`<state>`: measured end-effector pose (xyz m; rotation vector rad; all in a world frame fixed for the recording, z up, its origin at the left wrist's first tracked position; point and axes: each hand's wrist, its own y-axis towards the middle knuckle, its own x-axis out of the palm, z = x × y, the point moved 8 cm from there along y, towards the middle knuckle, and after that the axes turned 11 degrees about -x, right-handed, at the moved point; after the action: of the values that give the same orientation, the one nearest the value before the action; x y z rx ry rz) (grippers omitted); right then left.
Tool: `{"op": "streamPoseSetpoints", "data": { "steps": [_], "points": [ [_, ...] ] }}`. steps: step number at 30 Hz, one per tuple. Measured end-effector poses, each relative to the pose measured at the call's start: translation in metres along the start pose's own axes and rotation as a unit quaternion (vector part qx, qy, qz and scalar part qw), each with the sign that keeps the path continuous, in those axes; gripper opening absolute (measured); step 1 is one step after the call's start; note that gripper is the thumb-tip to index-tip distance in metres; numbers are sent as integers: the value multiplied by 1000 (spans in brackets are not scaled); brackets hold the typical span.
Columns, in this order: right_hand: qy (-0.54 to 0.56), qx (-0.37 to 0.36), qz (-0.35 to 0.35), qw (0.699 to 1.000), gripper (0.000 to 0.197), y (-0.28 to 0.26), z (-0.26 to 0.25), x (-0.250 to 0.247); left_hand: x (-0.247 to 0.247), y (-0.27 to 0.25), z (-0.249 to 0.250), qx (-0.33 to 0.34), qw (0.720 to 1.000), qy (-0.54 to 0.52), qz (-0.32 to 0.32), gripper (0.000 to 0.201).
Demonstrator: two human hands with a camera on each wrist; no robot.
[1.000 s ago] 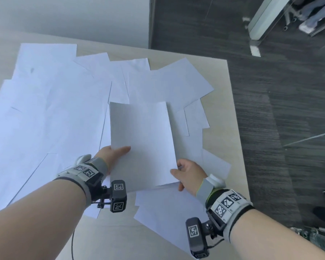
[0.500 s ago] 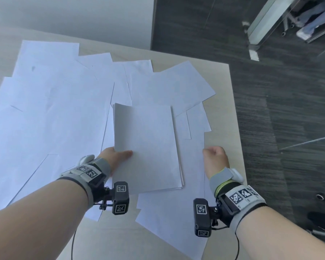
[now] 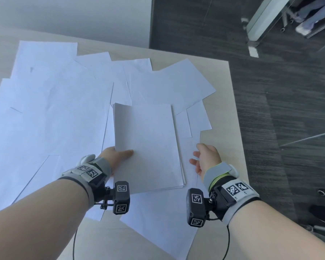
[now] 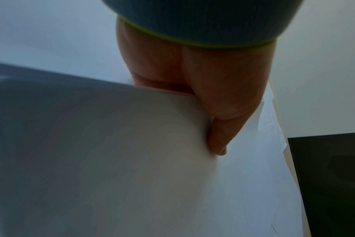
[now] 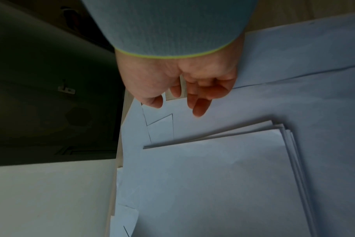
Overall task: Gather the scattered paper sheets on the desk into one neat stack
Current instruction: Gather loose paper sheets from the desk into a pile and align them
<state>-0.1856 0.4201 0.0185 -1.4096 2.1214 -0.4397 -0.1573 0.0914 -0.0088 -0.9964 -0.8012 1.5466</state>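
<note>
A small stack of white sheets [image 3: 148,145] lies on the scattered paper in the middle of the desk. My left hand [image 3: 118,155] grips its near left edge, thumb on top and fingers hidden beneath; the left wrist view shows the thumb [image 4: 219,128] pressed on the stack [image 4: 111,160]. My right hand [image 3: 201,156] hovers just right of the stack with relaxed fingers and holds nothing. In the right wrist view its fingertips [image 5: 200,110] hang over a loose sheet [image 5: 223,112] beside the stack [image 5: 223,176]. Several loose sheets [image 3: 54,119] cover the desk's left and back.
The light wood desk [image 3: 225,113] ends at its right edge close to my right hand, with dark carpet [image 3: 280,119] beyond. A loose sheet [image 3: 158,222] lies near the front edge. A wall stands behind the desk. A person's legs [image 3: 311,17] show far right.
My right hand let go of the stack's near right corner, swung right toward the desk edge, then opened beside the stack. The left hand kept its grip and the stack stayed put.
</note>
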Motion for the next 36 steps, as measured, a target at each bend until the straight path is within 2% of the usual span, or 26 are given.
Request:
{"op": "streamPoseSetpoints", "data": {
  "steps": [3,5,13,18,21,24,30,33,36],
  "points": [
    [-64,-42,25,997,14,1,-3,-7,1,0,-2,-2,1000,4,1,25],
    [-72,-42,39,996,20,0,1,-11,2,1,-5,-3,1000,-1,-1,27],
    [39,-7,-7,999,23,-2,10,9,9,7,-12,-8,1000,-7,-3,25],
    [65,25,-24,997,9,-6,10,17,10,8,-13,-10,1000,-13,2,20],
    [93,79,-48,991,19,-3,20,17,15,11,-13,-10,1000,-9,4,20],
    [56,98,-46,993,12,-1,28,9,15,13,-14,-16,1000,-15,0,28],
    [-28,53,-62,996,6,-2,40,-12,22,20,-15,-9,1000,-20,2,34],
    [-97,4,-81,992,14,-1,49,-17,24,26,-16,-9,1000,-10,0,31],
    [-142,-12,-75,987,17,-2,66,-27,26,28,-17,-13,1000,14,-12,36]
  ]
}}
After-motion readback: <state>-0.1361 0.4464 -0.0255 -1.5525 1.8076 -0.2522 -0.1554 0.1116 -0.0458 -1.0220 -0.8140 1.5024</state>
